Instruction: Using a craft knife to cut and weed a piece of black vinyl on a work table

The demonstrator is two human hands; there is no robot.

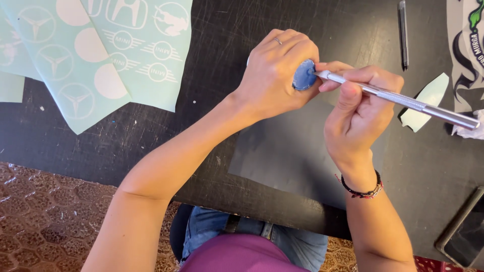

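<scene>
Hands over the black table (151, 141), one on a small blue disc (304, 75) and one on a silver craft knife (398, 99).

I see my left hand (277, 70) curled tightly around the round blue disc, fingers wrapped over its far edge so that only part of its face shows, held just above the tabletop. My right hand (360, 100) is closed in a pen grip on the silver craft knife, whose tip touches the disc's near edge while its handle runs off to the right. Below both hands lies a dark grey sheet (282, 151). Pale green vinyl sheets (101, 55) with white round emblems sit well apart at the upper left, a pale green scrap (428, 103) lies just beyond the knife's handle, and a dark pen (403, 32) lies at the top.
</scene>
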